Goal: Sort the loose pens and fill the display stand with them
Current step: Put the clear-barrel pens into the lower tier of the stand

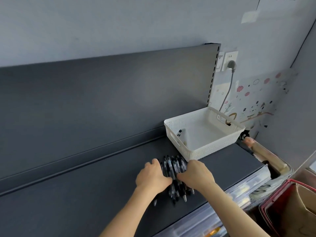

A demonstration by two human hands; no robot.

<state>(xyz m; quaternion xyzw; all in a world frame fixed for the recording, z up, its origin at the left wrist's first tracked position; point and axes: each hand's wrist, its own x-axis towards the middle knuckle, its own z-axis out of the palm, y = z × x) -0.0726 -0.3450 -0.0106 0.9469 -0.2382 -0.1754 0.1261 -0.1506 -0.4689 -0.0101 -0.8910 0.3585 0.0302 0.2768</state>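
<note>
Pens, roughly a dozen (overlap is blurring the count), are lying bunched on the dark shelf. Left hand and right hand are curling round the bunch from either side. One white basket is sitting just behind.

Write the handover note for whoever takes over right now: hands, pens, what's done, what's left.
Left hand: curled round the left side of the pens, which lie in one pile on the dark shelf.
Right hand: curled round the pile's right side.
White basket: on the shelf just behind the pile, nearly empty; a few small dark bits near its left wall, too small to identify.
Done: pens lie bunched in one pile between the hands.
Left: sorting them and filling the display stand, which is not in view.
</note>
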